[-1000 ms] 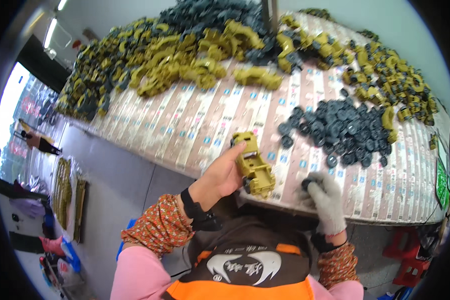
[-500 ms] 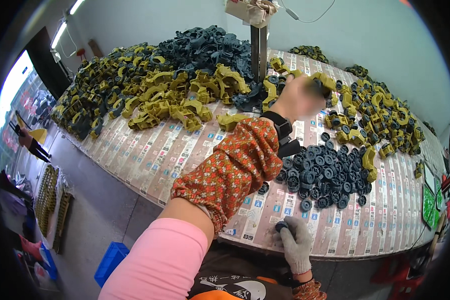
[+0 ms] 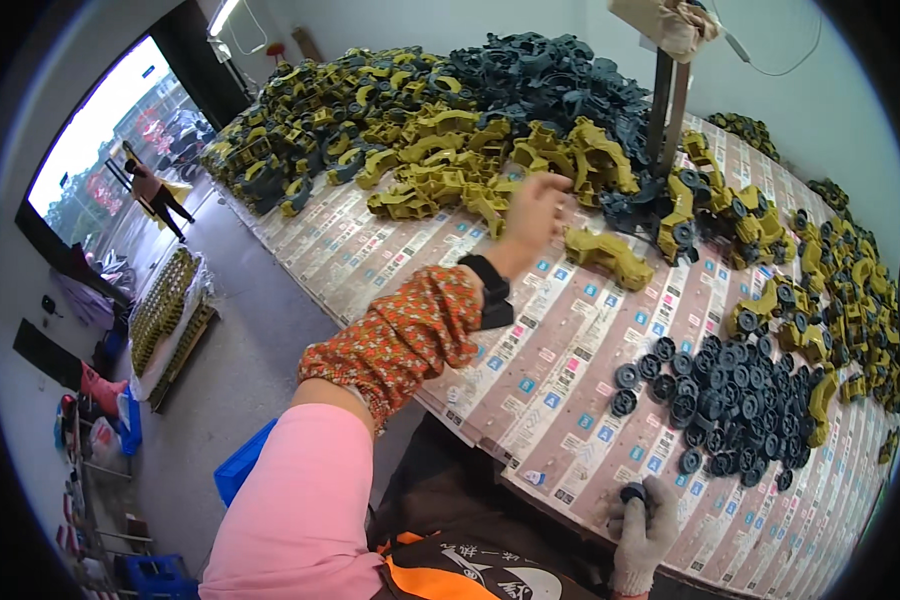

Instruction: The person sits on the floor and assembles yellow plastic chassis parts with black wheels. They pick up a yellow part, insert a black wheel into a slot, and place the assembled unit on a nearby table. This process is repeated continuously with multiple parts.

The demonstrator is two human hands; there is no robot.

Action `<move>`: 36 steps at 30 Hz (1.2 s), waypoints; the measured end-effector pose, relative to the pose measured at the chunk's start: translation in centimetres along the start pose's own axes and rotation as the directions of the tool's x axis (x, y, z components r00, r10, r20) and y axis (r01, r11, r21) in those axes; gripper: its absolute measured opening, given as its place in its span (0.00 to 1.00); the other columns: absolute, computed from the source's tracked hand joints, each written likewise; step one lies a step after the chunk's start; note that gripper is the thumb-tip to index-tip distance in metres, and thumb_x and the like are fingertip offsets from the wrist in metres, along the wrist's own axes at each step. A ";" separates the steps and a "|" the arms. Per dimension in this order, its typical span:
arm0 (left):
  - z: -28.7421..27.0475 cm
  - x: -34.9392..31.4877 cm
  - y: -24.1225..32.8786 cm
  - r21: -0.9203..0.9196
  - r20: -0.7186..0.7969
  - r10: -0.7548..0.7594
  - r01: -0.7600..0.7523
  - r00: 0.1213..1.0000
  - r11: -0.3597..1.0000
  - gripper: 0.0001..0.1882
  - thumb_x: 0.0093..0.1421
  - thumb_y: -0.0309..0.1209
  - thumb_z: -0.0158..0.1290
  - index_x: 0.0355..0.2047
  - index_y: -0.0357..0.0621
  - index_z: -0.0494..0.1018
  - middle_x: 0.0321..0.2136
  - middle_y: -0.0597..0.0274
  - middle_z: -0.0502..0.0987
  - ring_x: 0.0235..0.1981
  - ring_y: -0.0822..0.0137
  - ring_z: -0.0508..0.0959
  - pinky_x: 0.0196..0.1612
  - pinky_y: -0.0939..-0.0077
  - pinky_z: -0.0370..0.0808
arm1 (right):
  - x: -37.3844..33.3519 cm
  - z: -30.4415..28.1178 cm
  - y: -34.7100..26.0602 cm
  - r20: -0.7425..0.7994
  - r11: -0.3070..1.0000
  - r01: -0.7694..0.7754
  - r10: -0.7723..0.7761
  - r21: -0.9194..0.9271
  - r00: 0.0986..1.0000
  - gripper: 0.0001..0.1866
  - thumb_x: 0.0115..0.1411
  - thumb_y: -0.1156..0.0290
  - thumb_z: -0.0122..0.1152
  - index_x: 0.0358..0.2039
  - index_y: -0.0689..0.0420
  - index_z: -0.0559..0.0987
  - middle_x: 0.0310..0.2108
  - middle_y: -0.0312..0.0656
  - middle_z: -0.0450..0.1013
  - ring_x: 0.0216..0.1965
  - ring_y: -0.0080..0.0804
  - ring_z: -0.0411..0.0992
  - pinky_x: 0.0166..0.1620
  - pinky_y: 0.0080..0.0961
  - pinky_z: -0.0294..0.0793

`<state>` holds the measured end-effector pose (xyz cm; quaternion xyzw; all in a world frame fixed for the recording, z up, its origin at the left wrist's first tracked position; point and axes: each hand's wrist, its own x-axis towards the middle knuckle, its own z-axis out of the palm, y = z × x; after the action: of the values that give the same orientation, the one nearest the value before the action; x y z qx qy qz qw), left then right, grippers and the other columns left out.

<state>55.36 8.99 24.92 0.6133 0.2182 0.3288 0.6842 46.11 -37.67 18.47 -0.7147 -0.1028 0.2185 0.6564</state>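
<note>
My bare left hand (image 3: 537,214) is stretched over the table beside the pile of yellow plastic toy-car bodies (image 3: 450,150). Its fingers are apart and I see nothing in them. Just right of it lies a single yellow car body (image 3: 610,258). Close to the table's near edge, my right hand (image 3: 647,535) wears a light knitted glove and pinches a small dark toy wheel (image 3: 632,492). A heap of loose dark wheels (image 3: 735,405) lies beyond the right hand.
Dark plastic parts (image 3: 550,85) are heaped at the back near a metal post (image 3: 667,110). Yellow bodies with wheels (image 3: 810,280) spread along the right; more cover the far left. A blue crate (image 3: 242,462) sits on the floor. A person (image 3: 155,195) stands near the doorway.
My left hand has moved left from the wheeled bodies at the right to the yellow body pile. The view has swung left. My right hand still holds the wheel near the table edge.
</note>
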 end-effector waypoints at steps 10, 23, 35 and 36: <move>-20.9 13.4 1.1 0.981 -0.043 0.338 -0.024 0.940 0.191 0.28 0.71 0.57 0.51 0.67 0.66 0.71 0.72 0.56 0.65 0.72 0.42 0.61 0.70 0.30 0.56 | 0.4 -1.7 3.5 0.084 0.925 0.229 -0.213 -0.303 0.973 0.20 0.72 0.82 0.53 0.64 0.66 0.71 0.44 0.45 0.80 0.31 0.20 0.74 0.34 0.17 0.75; -20.9 18.1 -0.5 0.996 0.048 -0.074 -0.053 0.996 -0.072 0.40 0.63 0.70 0.52 0.70 0.67 0.68 0.69 0.48 0.67 0.66 0.36 0.69 0.68 0.42 0.67 | -1.0 0.2 1.7 -0.022 0.878 0.196 -0.229 -0.436 0.973 0.20 0.70 0.84 0.55 0.62 0.66 0.73 0.49 0.50 0.80 0.38 0.29 0.76 0.41 0.23 0.78; -13.2 2.3 -0.4 0.922 0.380 -0.011 -0.377 0.925 0.087 0.26 0.65 0.54 0.60 0.58 0.59 0.75 0.63 0.52 0.67 0.54 0.34 0.71 0.57 0.43 0.73 | 0.5 0.6 0.2 0.095 0.807 0.296 -0.289 -0.511 0.953 0.20 0.70 0.85 0.54 0.62 0.68 0.73 0.50 0.51 0.79 0.47 0.37 0.79 0.54 0.32 0.80; -12.4 1.2 -0.1 0.918 0.389 -0.016 -0.386 0.921 0.095 0.24 0.66 0.52 0.59 0.57 0.57 0.75 0.61 0.52 0.68 0.55 0.37 0.72 0.56 0.46 0.74 | 0.5 0.4 0.0 0.114 0.788 0.297 -0.281 -0.539 0.953 0.20 0.70 0.84 0.55 0.61 0.68 0.74 0.49 0.51 0.79 0.47 0.37 0.79 0.53 0.32 0.81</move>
<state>47.53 18.49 23.03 0.9738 0.1929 0.0879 0.0818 46.36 -37.05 18.34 -0.8456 -0.2785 0.0867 0.4471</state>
